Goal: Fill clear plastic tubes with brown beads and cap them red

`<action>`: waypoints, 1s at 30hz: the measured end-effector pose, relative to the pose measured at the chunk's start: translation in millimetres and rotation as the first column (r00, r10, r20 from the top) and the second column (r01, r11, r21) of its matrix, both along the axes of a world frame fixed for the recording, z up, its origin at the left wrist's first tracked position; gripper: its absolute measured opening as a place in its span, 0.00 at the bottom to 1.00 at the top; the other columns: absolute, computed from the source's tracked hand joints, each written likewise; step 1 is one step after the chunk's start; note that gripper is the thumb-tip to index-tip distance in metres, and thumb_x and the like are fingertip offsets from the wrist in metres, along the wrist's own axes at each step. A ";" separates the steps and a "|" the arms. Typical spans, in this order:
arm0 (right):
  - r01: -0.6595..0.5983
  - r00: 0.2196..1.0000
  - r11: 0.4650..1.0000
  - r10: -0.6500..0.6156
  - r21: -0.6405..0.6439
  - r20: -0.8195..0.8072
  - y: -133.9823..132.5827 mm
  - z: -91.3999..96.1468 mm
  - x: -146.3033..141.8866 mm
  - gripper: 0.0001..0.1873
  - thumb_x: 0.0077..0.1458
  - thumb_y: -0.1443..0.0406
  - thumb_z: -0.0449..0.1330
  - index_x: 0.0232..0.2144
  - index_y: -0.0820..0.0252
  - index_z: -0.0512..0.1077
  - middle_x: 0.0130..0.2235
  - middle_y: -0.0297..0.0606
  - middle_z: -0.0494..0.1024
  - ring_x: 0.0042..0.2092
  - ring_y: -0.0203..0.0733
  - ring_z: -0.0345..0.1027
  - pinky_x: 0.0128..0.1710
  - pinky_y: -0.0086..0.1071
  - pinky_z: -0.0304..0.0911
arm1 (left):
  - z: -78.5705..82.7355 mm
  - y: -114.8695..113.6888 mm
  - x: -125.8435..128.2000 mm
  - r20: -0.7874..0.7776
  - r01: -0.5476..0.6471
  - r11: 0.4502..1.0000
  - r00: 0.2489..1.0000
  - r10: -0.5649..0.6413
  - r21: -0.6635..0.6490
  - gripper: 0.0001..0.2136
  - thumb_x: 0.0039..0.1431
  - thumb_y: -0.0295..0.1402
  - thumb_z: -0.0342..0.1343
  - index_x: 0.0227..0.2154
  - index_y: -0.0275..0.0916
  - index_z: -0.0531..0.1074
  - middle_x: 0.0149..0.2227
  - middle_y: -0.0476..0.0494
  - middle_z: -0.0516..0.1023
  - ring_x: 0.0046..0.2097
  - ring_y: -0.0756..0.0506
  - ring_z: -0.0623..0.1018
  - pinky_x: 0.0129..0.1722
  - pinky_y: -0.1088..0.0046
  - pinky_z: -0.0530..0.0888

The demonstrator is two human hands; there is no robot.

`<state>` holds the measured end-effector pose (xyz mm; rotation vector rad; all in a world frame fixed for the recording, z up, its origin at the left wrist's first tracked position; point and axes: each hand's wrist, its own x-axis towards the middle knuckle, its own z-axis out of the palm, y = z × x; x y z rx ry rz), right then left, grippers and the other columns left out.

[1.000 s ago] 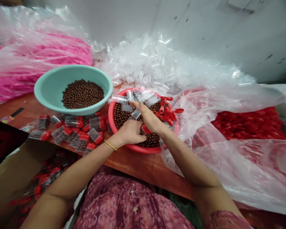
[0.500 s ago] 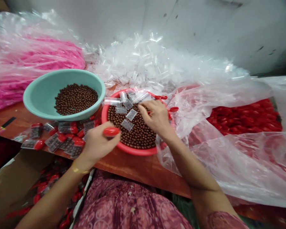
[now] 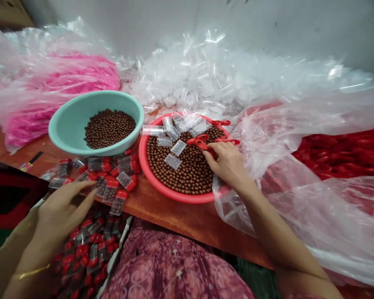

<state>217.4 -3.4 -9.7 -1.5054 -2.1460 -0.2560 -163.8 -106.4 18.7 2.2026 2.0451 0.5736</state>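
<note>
My left hand [image 3: 60, 209] is at the table's front edge, above a carton, with thumb and fingers apart and nothing visible between them. Close to its fingertips lie several small clear containers with red caps [image 3: 110, 189], filled with brown beads. My right hand [image 3: 229, 164] reaches over the right side of a red basin [image 3: 174, 195], fingers pinched at a red plastic cap [image 3: 201, 143]; the grip is partly hidden. Brown beads [image 3: 187, 178] fill this basin. Clear empty containers [image 3: 173, 161] rest on the beads, and another red piece [image 3: 221, 123] lies on the far rim.
A teal basin [image 3: 60, 133] with brown beads stands left. Behind are a heap of clear containers [image 3: 199, 70] and a bag of pink pieces [image 3: 81, 74]. An opened plastic bag of red pieces [image 3: 345, 151] lies right. Below the table edge, the carton holds red-capped containers [image 3: 87, 253].
My left hand has moved left and down from the red basin and no longer shows the red-capped piece it held. My right hand has stayed over the basin's right side, near the red caps.
</note>
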 end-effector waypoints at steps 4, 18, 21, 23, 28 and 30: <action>-0.002 0.989 0.996 -0.011 -0.085 -0.148 -0.4 -4.1 -7.4 0.13 0.56 0.61 0.52 0.36 0.61 0.73 0.31 0.42 0.78 0.30 0.43 0.69 0.33 0.35 0.60 | 18.6 73.3 83.1 -0.146 0.549 0.832 0.832 -0.535 0.080 0.10 0.61 0.31 0.46 0.38 0.41 0.73 0.40 0.46 0.78 0.42 0.47 0.75 0.45 0.70 0.70; -0.083 0.833 0.979 -0.036 -0.189 -0.551 -2.9 -0.4 -5.8 0.13 0.56 0.58 0.52 0.35 0.59 0.72 0.30 0.36 0.76 0.27 0.37 0.65 0.29 0.31 0.59 | -10.3 123.5 189.9 -0.391 0.735 0.552 0.410 -0.824 -0.393 0.14 0.56 0.18 0.42 0.34 0.28 0.73 0.32 0.31 0.78 0.35 0.41 0.79 0.31 0.68 0.71; -0.098 0.814 0.977 -0.032 -0.191 -0.580 -2.7 -1.0 -4.6 0.13 0.56 0.58 0.52 0.35 0.59 0.72 0.30 0.36 0.76 0.29 0.37 0.66 0.31 0.31 0.61 | -18.2 131.3 205.8 -0.255 0.694 0.603 0.547 -0.797 -0.394 0.12 0.56 0.20 0.43 0.33 0.29 0.73 0.32 0.32 0.78 0.36 0.42 0.79 0.33 0.69 0.72; -0.117 0.789 0.974 -0.026 -0.192 -0.614 -2.5 -2.3 -3.3 0.13 0.57 0.58 0.52 0.36 0.59 0.72 0.30 0.36 0.76 0.30 0.37 0.67 0.32 0.31 0.61 | -21.5 139.2 211.3 -0.129 0.632 0.664 0.678 -0.723 -0.400 0.10 0.55 0.22 0.46 0.31 0.31 0.73 0.32 0.35 0.78 0.36 0.42 0.78 0.36 0.69 0.72; -0.162 0.660 0.965 -0.048 -0.205 -0.750 -2.0 -5.4 -1.0 0.13 0.58 0.56 0.51 0.36 0.58 0.69 0.27 0.32 0.74 0.26 0.35 0.65 0.28 0.30 0.62 | -19.3 152.5 204.5 0.599 0.689 0.602 0.696 -0.396 -0.404 0.04 0.51 0.25 0.53 0.31 0.33 0.69 0.33 0.45 0.78 0.36 0.49 0.77 0.37 0.74 0.72; -0.166 0.627 0.964 -0.060 -0.208 -0.777 -1.8 -5.6 -0.8 0.13 0.58 0.56 0.51 0.36 0.57 0.69 0.27 0.32 0.74 0.25 0.34 0.64 0.28 0.30 0.62 | -15.0 152.3 198.2 0.824 0.749 0.570 0.528 -0.205 -0.338 0.09 0.48 0.22 0.55 0.34 0.34 0.68 0.36 0.47 0.77 0.38 0.52 0.76 0.41 0.76 0.71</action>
